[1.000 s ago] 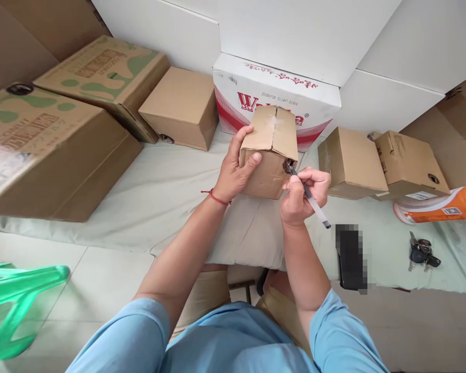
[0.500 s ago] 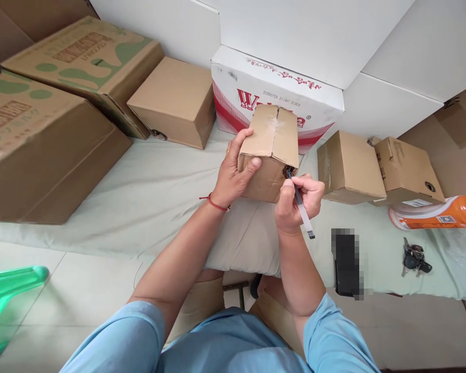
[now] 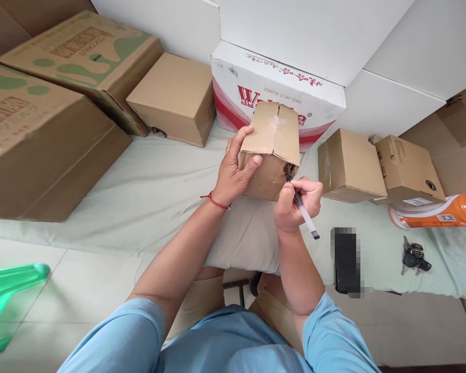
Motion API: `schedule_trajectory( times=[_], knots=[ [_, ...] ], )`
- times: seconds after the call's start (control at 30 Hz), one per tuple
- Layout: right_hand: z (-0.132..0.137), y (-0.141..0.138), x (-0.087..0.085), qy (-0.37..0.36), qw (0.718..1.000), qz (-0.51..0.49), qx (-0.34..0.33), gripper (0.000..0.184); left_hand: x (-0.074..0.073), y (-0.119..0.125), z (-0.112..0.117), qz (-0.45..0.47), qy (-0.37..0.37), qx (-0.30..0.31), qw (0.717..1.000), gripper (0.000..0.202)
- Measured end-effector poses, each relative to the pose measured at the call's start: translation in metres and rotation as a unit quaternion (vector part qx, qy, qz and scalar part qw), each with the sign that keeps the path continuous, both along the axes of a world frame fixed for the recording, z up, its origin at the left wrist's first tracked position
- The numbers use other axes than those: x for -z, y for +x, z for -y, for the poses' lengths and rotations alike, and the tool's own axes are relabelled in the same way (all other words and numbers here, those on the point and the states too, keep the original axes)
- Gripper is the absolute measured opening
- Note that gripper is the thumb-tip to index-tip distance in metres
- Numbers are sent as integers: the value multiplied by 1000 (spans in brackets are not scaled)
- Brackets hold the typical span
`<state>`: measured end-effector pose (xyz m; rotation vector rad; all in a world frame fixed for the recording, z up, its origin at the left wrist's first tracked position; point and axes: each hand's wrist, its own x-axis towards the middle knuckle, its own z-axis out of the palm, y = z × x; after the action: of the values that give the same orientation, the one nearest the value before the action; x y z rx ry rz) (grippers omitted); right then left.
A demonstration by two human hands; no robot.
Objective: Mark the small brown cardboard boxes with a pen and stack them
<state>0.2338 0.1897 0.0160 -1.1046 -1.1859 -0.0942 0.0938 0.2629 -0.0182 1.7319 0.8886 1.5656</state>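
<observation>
A small brown cardboard box (image 3: 264, 129) stands on the pale green cloth in front of me, its top flaps meeting at a taped seam. My left hand (image 3: 236, 171) grips its left side, with the thumb on the near face and the fingers along the far edge. Pinched in my right hand (image 3: 297, 204) is a pen (image 3: 306, 216) with a clear barrel and a dark end. The pen's tip lies at a dark, ragged patch (image 3: 290, 169) at the box's near right corner. Whether the patch is a hole or marking, I cannot tell.
Behind stands a white and red carton (image 3: 279, 77). To the left are a plain box (image 3: 174, 93) and large green-printed cartons (image 3: 85, 62). On the right sit two small boxes (image 3: 351, 166), an orange bottle (image 3: 438, 211), a black phone-like object (image 3: 346, 264) and keys (image 3: 414, 256).
The pen's tip has drawn slightly down and out from the dark patch, showing more of it. My left hand keeps its hold on the box.
</observation>
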Motion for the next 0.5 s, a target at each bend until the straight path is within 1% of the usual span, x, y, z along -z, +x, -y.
schedule_trajectory(
  times=[0.1, 0.2, 0.27, 0.33, 0.37, 0.4, 0.43, 0.47, 0.5],
  knots=[
    [-1, 1, 1, -3, 1000, 0, 11, 9, 3, -1, -2, 6, 1, 1, 1000, 67],
    [5, 6, 0, 21, 1000, -16, -1, 11, 4, 0, -2, 8, -2, -1, 1000, 69],
    [18, 15, 0, 46, 999, -24, 2, 9, 4, 0, -2, 5, -3, -1, 1000, 70],
    [37, 31, 4, 41, 999, -15, 23, 7, 4, 1, -2, 3, -2, -3, 1000, 69],
    [48, 40, 8, 14, 999, 1, 39, 8, 3, 2, -1, 2, -1, -4, 1000, 69],
    [59, 51, 13, -33, 998, 28, 50, 9, 3, 2, -1, 2, 0, -7, 1000, 68],
    [70, 62, 19, -97, 991, 65, 58, 11, 3, 3, 0, 1, 2, -10, 1000, 69],
    [80, 74, 26, -168, 977, 114, 61, 13, 2, 5, 1, 0, 4, -13, 1000, 70],
    [89, 84, 34, -235, 956, 165, 55, 16, 2, 6, 1, -1, 6, -16, 1000, 71]
  ],
)
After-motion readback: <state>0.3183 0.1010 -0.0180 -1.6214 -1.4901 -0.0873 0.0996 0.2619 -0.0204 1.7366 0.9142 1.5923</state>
